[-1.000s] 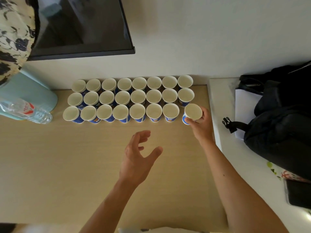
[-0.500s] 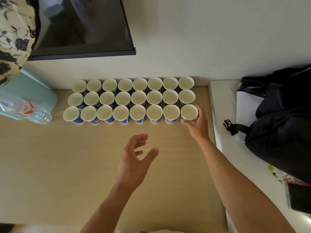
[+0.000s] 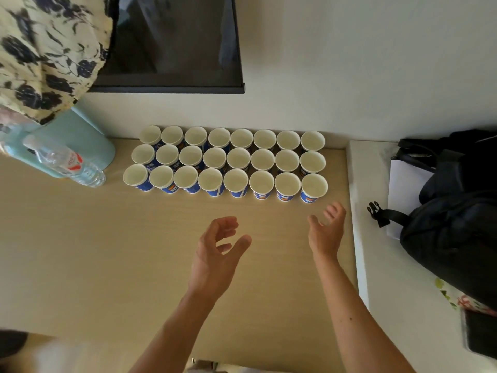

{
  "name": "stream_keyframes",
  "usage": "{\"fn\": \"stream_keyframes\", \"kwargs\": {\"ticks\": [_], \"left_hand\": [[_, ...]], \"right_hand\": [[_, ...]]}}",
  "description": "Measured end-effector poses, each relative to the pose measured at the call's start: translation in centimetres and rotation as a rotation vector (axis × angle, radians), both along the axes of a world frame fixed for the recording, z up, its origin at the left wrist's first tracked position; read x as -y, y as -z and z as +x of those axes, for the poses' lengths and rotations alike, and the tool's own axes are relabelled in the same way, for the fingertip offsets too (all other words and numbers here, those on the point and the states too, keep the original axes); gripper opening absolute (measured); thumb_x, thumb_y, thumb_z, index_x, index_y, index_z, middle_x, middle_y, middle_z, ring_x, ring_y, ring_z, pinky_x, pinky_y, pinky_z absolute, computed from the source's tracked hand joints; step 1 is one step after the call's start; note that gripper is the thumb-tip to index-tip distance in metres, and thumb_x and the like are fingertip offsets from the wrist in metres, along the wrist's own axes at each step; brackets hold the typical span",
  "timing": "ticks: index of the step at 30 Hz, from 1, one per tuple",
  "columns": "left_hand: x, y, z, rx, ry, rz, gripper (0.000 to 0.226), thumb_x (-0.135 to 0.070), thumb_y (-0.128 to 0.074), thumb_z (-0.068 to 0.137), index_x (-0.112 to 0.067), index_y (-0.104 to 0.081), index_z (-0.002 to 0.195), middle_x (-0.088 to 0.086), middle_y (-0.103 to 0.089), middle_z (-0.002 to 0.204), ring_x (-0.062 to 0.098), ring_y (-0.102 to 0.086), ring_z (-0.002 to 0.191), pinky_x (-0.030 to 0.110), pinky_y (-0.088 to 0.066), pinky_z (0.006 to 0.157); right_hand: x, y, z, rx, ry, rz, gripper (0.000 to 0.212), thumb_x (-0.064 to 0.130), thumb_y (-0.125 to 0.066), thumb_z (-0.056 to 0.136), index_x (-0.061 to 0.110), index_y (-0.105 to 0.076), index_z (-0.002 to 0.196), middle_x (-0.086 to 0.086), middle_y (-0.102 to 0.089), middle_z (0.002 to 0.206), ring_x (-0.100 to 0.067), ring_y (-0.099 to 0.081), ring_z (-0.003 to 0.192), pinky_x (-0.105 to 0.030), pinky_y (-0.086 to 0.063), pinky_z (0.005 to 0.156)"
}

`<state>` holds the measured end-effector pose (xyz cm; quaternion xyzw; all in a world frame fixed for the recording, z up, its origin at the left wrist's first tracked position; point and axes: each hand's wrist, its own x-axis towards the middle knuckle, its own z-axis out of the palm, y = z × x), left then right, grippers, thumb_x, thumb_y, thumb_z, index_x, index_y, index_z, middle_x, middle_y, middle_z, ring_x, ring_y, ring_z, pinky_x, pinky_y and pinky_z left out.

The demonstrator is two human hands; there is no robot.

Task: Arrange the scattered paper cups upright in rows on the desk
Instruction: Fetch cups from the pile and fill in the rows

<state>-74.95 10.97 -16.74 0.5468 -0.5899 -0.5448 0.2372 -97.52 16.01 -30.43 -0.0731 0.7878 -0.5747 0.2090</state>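
Over the near half of the desk, two bare hands hover, and neither touches a cup. The left hand hangs above the middle, its fingers loosely curled and thumb spread, holding nothing. The right hand is toward the right edge, palm turned inward, fingers relaxed and apart. It is also empty and just short of the nearest cup. Beyond them, twenty-four paper cups stand upright, mouths up, in three rows of eight along the far edge, packed closely. By the left edge, one plastic water bottle lies tilted against a pale teal object. Past the right edge, one black bag rests on a white counter.
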Motion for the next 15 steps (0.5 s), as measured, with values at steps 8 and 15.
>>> {"fn": "stream_keyframes", "kwargs": {"ticks": [8,15], "left_hand": [[0.8,-2.1,5.0,-0.089,-0.084,-0.021,0.025,-0.015,-0.076,0.089,-0.023,-0.066,0.111,-0.011,-0.072,0.112,0.001,-0.067,0.103,0.014,-0.05,0.075],[0.5,-4.8,15.0,-0.25,-0.216,-0.078,0.024,-0.013,-0.075,0.091,-0.02,-0.067,0.112,-0.005,-0.073,0.111,0.0,-0.068,0.098,0.01,-0.05,0.074]], "right_hand": [[2.7,-6.2,11.2,0.112,-0.206,-0.214,0.055,-0.005,-0.068,0.087,0.012,-0.051,0.136,-0.007,-0.063,0.126,-0.018,-0.067,0.113,-0.031,-0.053,0.094],[5.1,-13.2,23.4,0.119,-0.472,-0.292,0.054,0.002,-0.069,0.09,0.017,-0.051,0.138,0.0,-0.063,0.127,-0.004,-0.067,0.11,-0.028,-0.053,0.098]]}}
